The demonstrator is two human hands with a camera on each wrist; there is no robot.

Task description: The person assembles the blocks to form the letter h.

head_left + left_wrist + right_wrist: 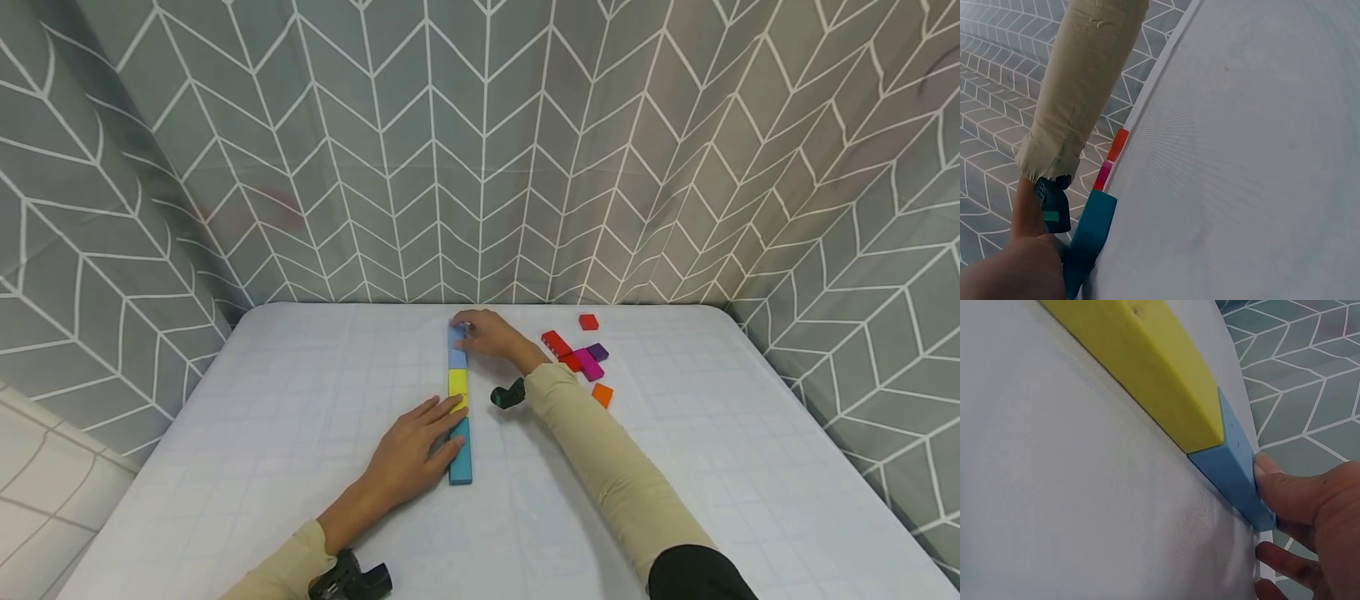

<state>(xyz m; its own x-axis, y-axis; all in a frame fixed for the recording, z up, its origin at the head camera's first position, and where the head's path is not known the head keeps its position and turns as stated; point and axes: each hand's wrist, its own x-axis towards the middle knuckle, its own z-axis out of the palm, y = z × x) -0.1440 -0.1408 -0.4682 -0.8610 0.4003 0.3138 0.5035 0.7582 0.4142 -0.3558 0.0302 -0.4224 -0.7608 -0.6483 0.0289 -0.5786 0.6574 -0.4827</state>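
A straight line of wooden blocks runs away from me down the middle of the white table: a teal block (461,462) nearest, then a yellow block (457,382), then a light blue block (457,358) at the far end. In the right wrist view the yellow block (1141,369) meets the light blue block (1225,469) end to end. My right hand (491,333) pinches the light blue block near its far end, thumb against its side. With fingers extended, my left hand (414,446) rests on the teal block and the near part of the yellow one.
To the right of my right forearm lie loose blocks: a small red block (588,322), a longer red block (557,343), a purple block (597,352), a magenta block (589,365) and an orange block (602,395). A patterned curtain (480,167) hangs behind the table's far edge.
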